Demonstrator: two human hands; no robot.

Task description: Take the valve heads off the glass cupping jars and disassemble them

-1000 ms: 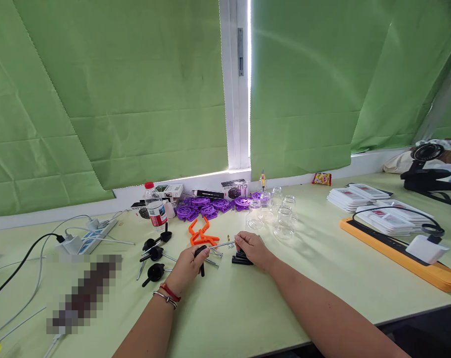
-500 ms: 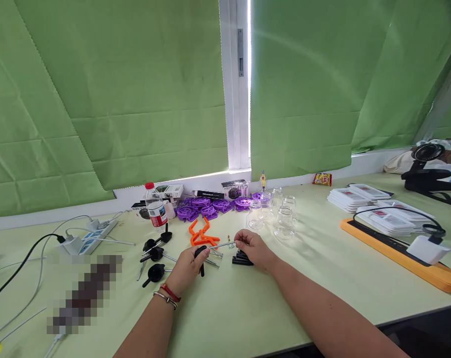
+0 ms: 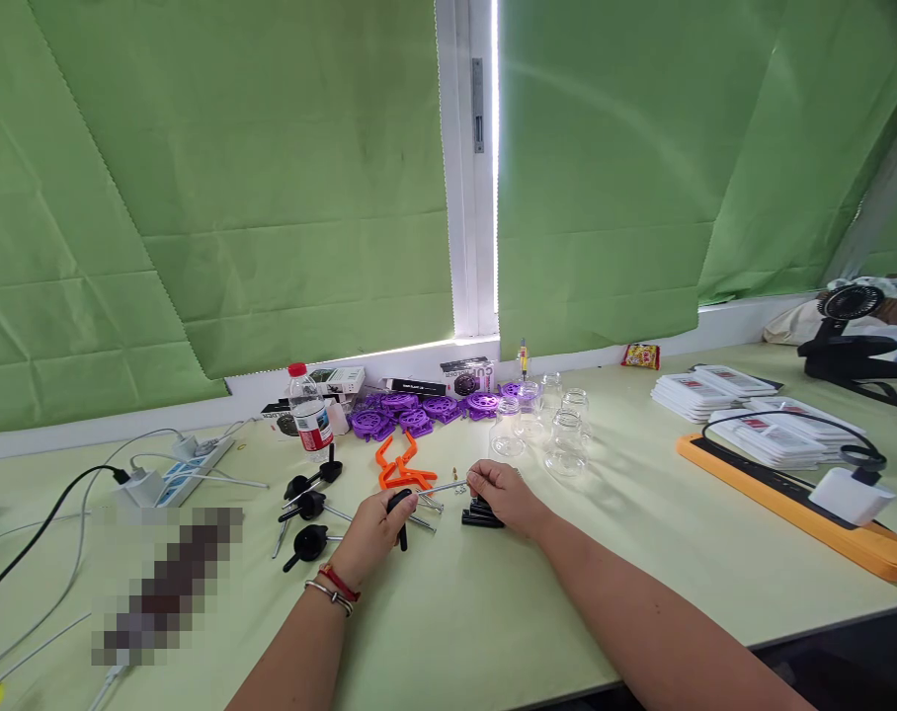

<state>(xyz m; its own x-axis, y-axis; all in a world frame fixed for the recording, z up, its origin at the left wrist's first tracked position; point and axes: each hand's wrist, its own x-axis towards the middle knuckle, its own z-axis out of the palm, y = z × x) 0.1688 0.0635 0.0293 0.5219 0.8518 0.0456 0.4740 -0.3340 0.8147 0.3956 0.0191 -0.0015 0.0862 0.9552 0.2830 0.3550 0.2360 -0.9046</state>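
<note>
My left hand (image 3: 374,533) is closed around the black end piece of a thin metal rod (image 3: 441,487), which points to the right. At the rod's far tip, my right hand (image 3: 502,494) pinches with thumb and fingers; any small part between them is hidden. Several black tubes (image 3: 482,517) lie just under my right hand. Tiny brass and silver pieces (image 3: 460,489) rest behind the rod. Left of my left hand are similar rods with black round ends (image 3: 310,541). Orange plastic frames (image 3: 396,454) and loose metal rods (image 3: 423,523) lie close by.
Purple plastic parts (image 3: 415,422) are heaped at the back, beside a red-capped bottle (image 3: 311,420). Several clear glass jars (image 3: 565,454) stand right of centre. White stacks (image 3: 767,434) and an orange strip (image 3: 804,513) occupy the right side. A power strip (image 3: 197,472) with cables is at left.
Both hands have barely moved. My right hand shifts very slightly at the rod's tip, and everything else stays in place.
</note>
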